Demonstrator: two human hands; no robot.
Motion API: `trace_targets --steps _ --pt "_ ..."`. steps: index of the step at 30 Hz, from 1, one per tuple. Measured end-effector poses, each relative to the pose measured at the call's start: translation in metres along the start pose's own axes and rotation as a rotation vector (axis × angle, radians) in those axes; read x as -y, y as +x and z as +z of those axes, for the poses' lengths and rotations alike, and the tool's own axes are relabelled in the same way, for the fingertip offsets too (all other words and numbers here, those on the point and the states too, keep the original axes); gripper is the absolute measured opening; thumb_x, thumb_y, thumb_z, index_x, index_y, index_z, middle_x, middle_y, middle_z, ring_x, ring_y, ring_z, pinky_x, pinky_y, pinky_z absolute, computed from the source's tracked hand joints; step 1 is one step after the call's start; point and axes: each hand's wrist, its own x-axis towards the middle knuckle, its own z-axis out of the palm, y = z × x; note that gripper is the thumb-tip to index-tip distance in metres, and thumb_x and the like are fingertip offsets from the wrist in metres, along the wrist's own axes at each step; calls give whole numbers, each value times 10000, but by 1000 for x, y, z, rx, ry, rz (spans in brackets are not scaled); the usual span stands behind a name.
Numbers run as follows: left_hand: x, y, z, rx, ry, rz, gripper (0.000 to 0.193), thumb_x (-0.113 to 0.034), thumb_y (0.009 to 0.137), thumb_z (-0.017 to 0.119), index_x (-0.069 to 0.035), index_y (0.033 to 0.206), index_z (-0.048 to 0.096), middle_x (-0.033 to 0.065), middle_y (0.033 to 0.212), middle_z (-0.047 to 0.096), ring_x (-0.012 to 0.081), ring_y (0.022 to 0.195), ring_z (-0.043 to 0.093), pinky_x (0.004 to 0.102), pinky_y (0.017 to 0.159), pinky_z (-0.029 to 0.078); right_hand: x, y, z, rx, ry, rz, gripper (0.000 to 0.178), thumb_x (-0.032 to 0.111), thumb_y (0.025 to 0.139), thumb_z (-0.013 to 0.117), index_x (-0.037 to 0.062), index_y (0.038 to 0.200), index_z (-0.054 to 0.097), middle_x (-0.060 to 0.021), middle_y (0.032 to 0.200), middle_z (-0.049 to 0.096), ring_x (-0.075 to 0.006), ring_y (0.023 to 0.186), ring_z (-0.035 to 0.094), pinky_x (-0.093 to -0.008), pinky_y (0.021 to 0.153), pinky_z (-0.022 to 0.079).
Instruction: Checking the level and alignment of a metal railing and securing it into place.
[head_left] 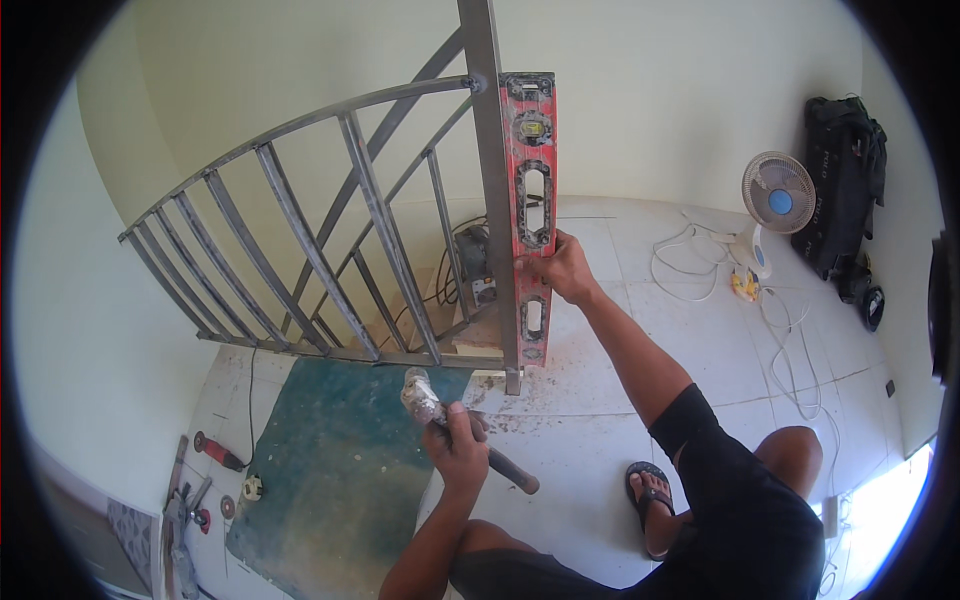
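Note:
A hammer [424, 398] with a whitish, worn head is in my left hand [460, 447], the fingers wrapped round its handle just below the head. The handle slants down to the right. My right hand [566, 270] grips a red spirit level [534, 152] by its right edge and holds it upright along the grey metal post [490, 150]. Part of that hand's fingers is hidden against the level. The post ends a metal railing [362, 180] with several slanted bars that runs off to the left. The hammer head sits just below the railing's bottom rail, apart from the post.
A green mat [330, 450] lies on the white tiled floor. At the left are a red power tool [215, 450] and a tape measure [252, 488]. A dark machine [474, 262] stands behind the railing. A fan [778, 195], loose white cables and a black bag [835, 190] are at the right.

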Motion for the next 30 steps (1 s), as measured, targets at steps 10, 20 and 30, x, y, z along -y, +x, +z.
trace_targets --steps 10,20,30 --pt "9 4 7 22 46 -115 327 -188 934 471 -47 642 437 7 505 453 107 463 470 261 463 385 -2 10 -10 69 -40 24 327 -14 664 730 -40 961 596 -83 859 664 -118 728 605 -279 688 509" --pt "19 5 5 25 31 -114 315 -193 931 488 -38 659 446 10 504 457 103 460 476 260 465 390 5 8 -12 126 1 29 323 -40 653 700 -27 961 602 -73 854 662 -114 729 601 -280 696 508" --pt "22 6 5 37 31 -110 310 -193 929 497 -30 669 454 17 505 467 103 456 479 263 454 388 6 8 -11 112 5 28 300 -41 654 705 -19 937 609 -70 848 663 -111 722 605 -279 691 506"
